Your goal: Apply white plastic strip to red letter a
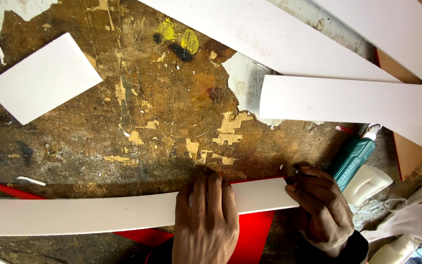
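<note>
A long white strip of board [98,213] lies across the near edge of a worn wooden workbench [162,117]. My left hand [206,220] presses flat on top of the strip near its right end. My right hand [321,210] sits at the strip's right end, fingers closed on a small dark tool, probably a pencil or blade [299,173], whose tip touches the end corner of the strip. A red sheet [250,234] lies under the strip.
A white rectangular offcut [42,78] lies at the far left. Three long white boards [348,100] cross the far right. A teal and white power tool [355,161] rests to the right of my right hand. Scraps and paint stains dot the bench.
</note>
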